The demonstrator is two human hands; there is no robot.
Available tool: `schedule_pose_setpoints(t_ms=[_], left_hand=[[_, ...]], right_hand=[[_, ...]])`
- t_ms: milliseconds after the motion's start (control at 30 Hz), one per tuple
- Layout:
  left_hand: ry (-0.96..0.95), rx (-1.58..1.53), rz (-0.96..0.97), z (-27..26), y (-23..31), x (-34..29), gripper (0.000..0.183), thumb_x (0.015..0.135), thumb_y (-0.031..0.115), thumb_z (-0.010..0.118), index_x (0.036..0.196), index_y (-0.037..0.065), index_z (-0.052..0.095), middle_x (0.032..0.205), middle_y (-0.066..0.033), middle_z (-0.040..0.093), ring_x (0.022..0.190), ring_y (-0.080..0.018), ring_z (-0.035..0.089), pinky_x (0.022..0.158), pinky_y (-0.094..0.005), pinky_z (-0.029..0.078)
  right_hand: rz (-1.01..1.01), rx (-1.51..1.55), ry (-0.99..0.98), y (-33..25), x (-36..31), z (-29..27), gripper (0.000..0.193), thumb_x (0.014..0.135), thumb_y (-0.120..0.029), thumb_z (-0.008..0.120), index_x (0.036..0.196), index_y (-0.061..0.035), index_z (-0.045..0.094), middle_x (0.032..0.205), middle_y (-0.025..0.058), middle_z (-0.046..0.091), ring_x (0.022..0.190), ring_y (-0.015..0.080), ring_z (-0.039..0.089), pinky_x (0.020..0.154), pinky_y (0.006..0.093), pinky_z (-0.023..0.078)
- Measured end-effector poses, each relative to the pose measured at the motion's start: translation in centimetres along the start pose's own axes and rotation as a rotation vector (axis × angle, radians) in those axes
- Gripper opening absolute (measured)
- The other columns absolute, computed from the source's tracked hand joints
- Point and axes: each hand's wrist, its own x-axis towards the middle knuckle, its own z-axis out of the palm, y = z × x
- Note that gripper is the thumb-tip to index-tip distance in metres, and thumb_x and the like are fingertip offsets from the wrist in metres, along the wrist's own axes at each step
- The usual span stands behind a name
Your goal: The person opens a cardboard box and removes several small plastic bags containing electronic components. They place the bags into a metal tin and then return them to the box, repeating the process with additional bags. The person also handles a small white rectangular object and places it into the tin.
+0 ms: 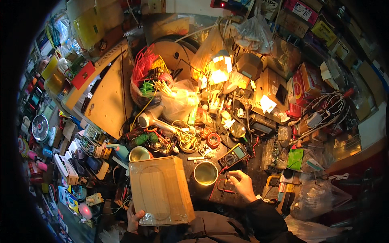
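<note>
A taped brown cardboard box (161,188) stands tilted at the front of the bench. My left hand (135,217) grips its lower left corner, thumb on the front face. To the right, my right hand (243,186) hovers over the dark bench top with its fingers drawn together. Something small and dark shows at those fingertips; its kind is unclear. Just left of this hand sits a round metal cup (205,173). Behind the hand lies a multimeter (233,156), with red test leads (222,187) on the bench below. Another round tin (139,154) is partly hidden behind the box.
A lit lamp (221,69) glows at the back. A heat gun or hair dryer (154,120), coiled yellow wire (188,137) and a red tape roll (213,140) crowd the bench. Plastic bags (320,200) and cables (324,111) fill the right, small goods (67,168) the left.
</note>
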Motion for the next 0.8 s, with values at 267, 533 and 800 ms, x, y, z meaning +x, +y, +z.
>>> schedule_pose_setpoints(t_ms=[267, 533, 800], left_hand=[[0.205, -0.045, -0.318, -8.1, -4.9, 0.4, 0.097, 0.086, 0.018, 0.089, 0.167, -0.002, 0.039, 0.151, -0.0235, 0.061, 0.137, -0.0363, 0.067, 0.109, -0.0508, 0.061], [0.015, -0.072, -0.399, -8.7, -7.7, 2.9, 0.098, 0.089, 0.017, 0.090, 0.168, -0.005, 0.036, 0.148, -0.0273, 0.063, 0.132, -0.0375, 0.070, 0.107, -0.0527, 0.063], [-0.288, 0.164, -0.257, -3.5, -1.6, 4.8, 0.108, 0.079, 0.036, 0.092, 0.166, -0.005, 0.044, 0.153, -0.0233, 0.063, 0.135, -0.0342, 0.066, 0.110, -0.0486, 0.056]], right_hand=[[-0.027, -0.510, 0.209, 8.6, 3.6, 8.5, 0.048, 0.095, -0.032, 0.077, 0.129, 0.0009, 0.074, 0.114, 0.0271, 0.081, 0.110, 0.0462, 0.078, 0.100, 0.0527, 0.059], [-0.004, -0.514, 0.168, 8.9, 3.5, 8.9, 0.049, 0.091, -0.023, 0.075, 0.136, -0.0010, 0.074, 0.116, 0.0282, 0.081, 0.103, 0.0446, 0.080, 0.093, 0.0516, 0.061], [0.358, 0.288, -0.029, 6.6, -2.8, 6.1, 0.070, 0.110, -0.038, 0.076, 0.165, -0.0008, 0.052, 0.149, 0.0200, 0.068, 0.116, 0.0226, 0.078, 0.090, 0.0357, 0.063]])
